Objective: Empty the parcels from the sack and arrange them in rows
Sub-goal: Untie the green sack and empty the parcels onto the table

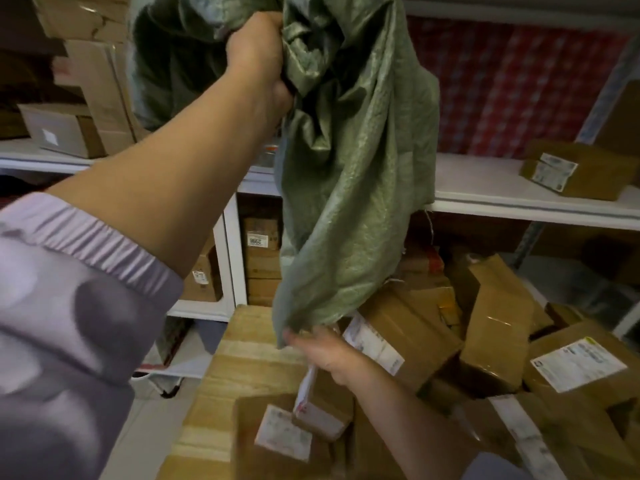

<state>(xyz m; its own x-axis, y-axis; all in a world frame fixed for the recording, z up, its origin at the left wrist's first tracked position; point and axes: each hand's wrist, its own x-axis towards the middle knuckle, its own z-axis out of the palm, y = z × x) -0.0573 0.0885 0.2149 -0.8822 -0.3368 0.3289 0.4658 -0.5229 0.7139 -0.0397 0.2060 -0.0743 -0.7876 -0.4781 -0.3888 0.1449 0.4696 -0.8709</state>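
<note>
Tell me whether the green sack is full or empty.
Apparently empty: the green sack hangs limp and flat between left hand and right hand; parcels lie heaped below. Inside unseen.

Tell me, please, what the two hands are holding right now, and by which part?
Both hold the green sack: the left hand grips bunched fabric high up, and the right hand pinches its hanging lower edge above the parcels.

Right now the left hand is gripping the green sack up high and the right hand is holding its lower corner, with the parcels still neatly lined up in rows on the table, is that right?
Not quite. The head view shows the left hand gripping the green sack high and the right hand at its lower corner, but the parcels lie in a jumbled heap on the table, not in rows.
</note>
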